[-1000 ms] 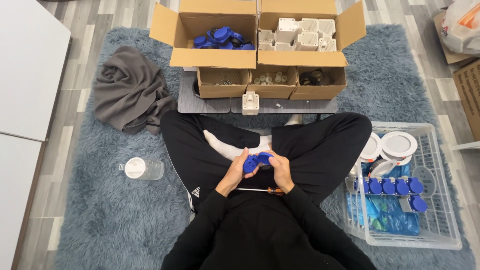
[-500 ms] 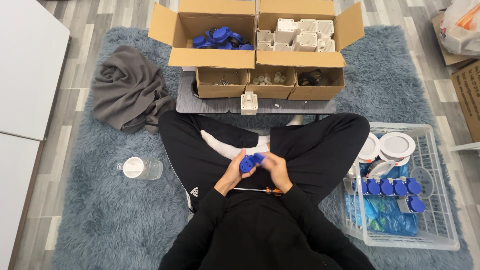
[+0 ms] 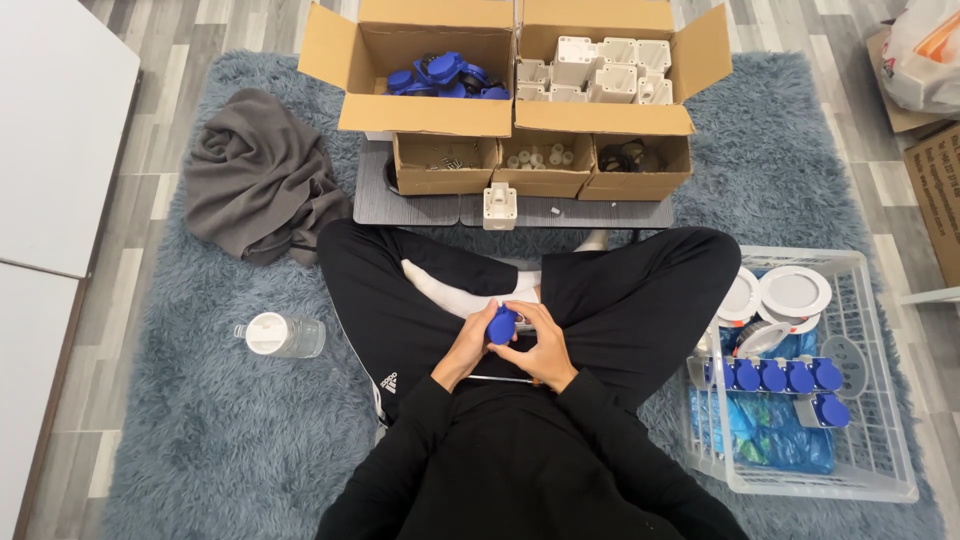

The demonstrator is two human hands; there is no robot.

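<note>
While the person sits cross-legged, the left hand (image 3: pixel 468 348) and right hand (image 3: pixel 541 352) together clasp a blue cap (image 3: pixel 501 324) over the lap. Ahead of them stand cardboard boxes (image 3: pixel 515 120); a white basket (image 3: pixel 868 400) sits off the right hand, a plastic jar (image 3: pixel 281 334) off the left.

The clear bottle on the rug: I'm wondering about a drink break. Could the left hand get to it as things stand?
Probably yes: the bottle lies beside the left knee with bare rug around it, but the left hand is on the blue part.

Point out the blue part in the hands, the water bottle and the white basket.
blue part (image 3: pixel 502 325), head view, its rounded top.
water bottle (image 3: pixel 280 335), head view, its clear side.
white basket (image 3: pixel 880 400), head view, right rim.
</note>
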